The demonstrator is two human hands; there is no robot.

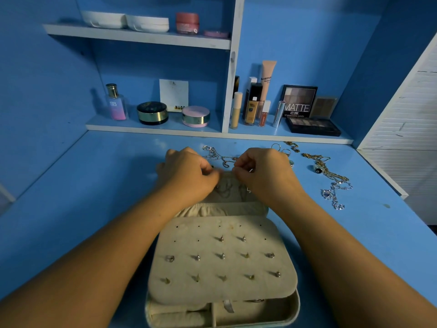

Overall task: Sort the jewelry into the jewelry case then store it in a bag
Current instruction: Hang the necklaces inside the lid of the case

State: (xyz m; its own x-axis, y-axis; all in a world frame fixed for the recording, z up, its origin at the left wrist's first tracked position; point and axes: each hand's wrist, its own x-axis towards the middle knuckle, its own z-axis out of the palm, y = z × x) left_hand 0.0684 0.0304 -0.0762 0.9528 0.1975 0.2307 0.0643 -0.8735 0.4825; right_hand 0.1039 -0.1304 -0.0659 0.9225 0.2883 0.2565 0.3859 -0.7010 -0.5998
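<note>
left hand (189, 177) / right hand (266, 177): fingers curled (held thing hidden) | jewelry case (189, 292) lid part-covered

Against the bright blue table (82, 197), the jewelry case (260, 312) is cream, its earring panel (210, 267) patterned with rows of dark pinholes and silver and gold studs (222, 256), with a silver chain (214, 153), a gold chain (333, 174), a blue-stoned pendant (327, 194) and a pink jar (187, 22).
</note>
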